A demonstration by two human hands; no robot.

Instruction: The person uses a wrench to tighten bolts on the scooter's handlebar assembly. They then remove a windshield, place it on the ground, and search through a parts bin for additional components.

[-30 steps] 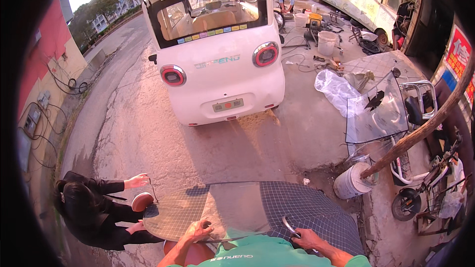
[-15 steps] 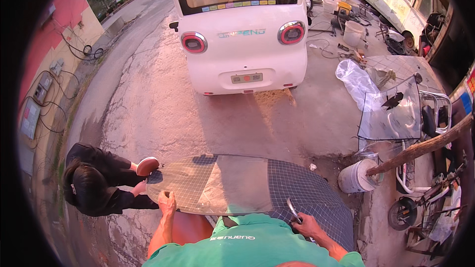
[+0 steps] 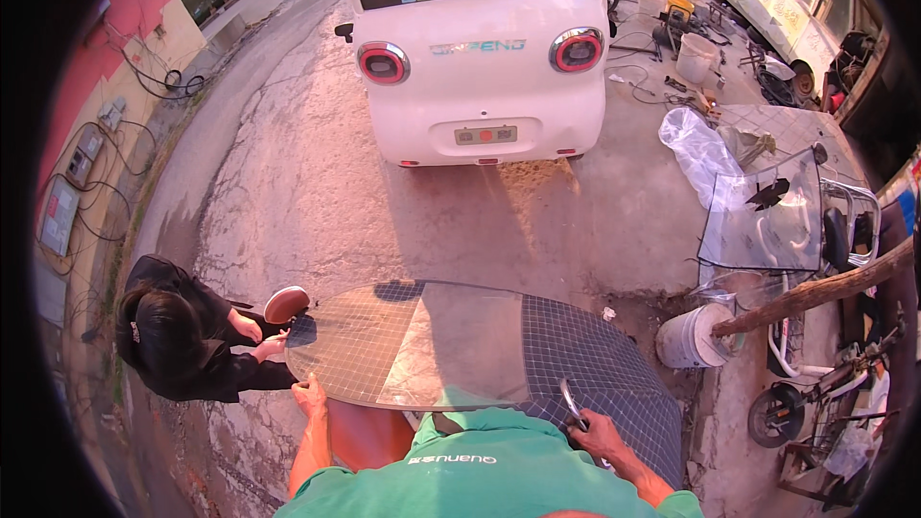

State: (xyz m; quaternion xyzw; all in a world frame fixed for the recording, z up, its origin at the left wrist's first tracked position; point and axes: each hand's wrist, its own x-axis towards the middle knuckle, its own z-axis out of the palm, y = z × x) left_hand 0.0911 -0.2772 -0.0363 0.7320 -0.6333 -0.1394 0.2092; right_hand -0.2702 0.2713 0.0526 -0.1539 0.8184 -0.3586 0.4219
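Observation:
A long sheet [image 3: 451,345] with a clear middle panel and dark, white-gridded ends stretches across in front of me. My left hand [image 3: 310,395] is closed on its near edge toward the left end. Over the gridded right part, my right hand [image 3: 597,434] is wrapped round a hand tool with a curved silver head [image 3: 570,397]; its exact kind cannot be made out. The head points away from me above the sheet. At the left end a co-worker in black [image 3: 177,341] bends over, with one hand [image 3: 271,345] at the sheet's corner.
A small white vehicle [image 3: 484,96] stands ahead on cracked pavement. To the right are a white bucket [image 3: 693,338] with a wooden pole [image 3: 815,288], a glass pane [image 3: 763,216], plastic film [image 3: 698,149] and metal frames. Cables hang on the left wall [image 3: 125,67].
My left hand has shifted left along the sheet's near edge and lies lower over it. The co-worker's other hand has come into sight. My right hand still holds the tool.

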